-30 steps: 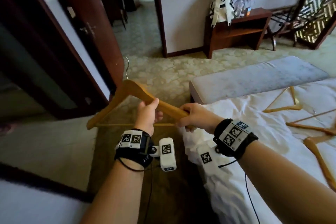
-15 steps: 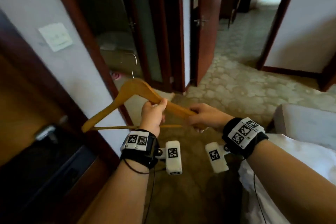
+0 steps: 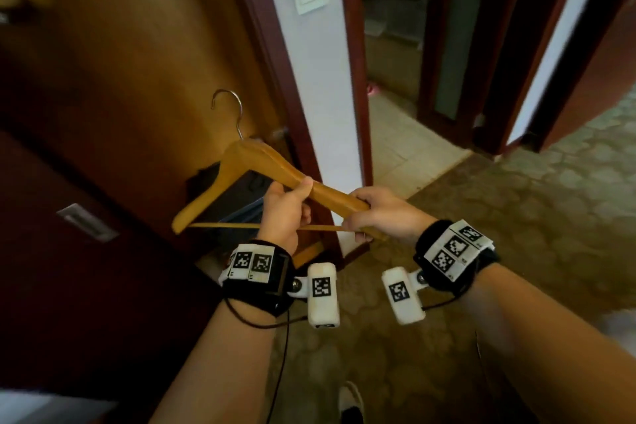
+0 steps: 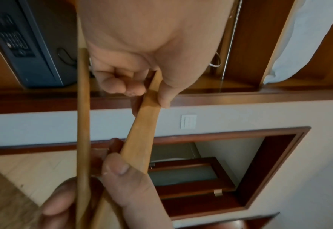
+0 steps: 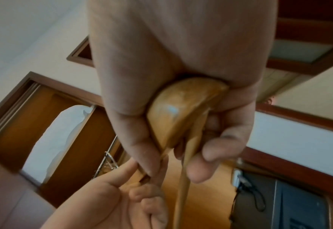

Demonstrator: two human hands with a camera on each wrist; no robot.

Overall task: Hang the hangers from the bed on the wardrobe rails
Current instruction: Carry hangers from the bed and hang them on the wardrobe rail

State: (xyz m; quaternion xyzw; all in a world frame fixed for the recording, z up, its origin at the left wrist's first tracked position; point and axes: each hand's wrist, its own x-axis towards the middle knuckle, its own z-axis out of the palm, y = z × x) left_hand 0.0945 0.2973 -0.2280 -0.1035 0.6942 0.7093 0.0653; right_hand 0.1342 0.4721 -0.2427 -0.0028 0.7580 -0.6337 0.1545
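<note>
Wooden hanger [image 3: 261, 165] sits in front of the open wardrobe [image 3: 113, 79], our left hand [image 3: 285, 213] pinching its sloping arm and our right hand [image 3: 382, 213] wrapped round its end, so its steel hook [image 3: 229, 110] could snag the frame if we swing carelessly.

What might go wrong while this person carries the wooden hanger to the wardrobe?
Both hands sit on one arm of the hanger: the left hand mid-arm, the right hand at its tip. The free arm might bump the wardrobe frame. The metal hook points up, unguided, so it may miss the rail.
</note>
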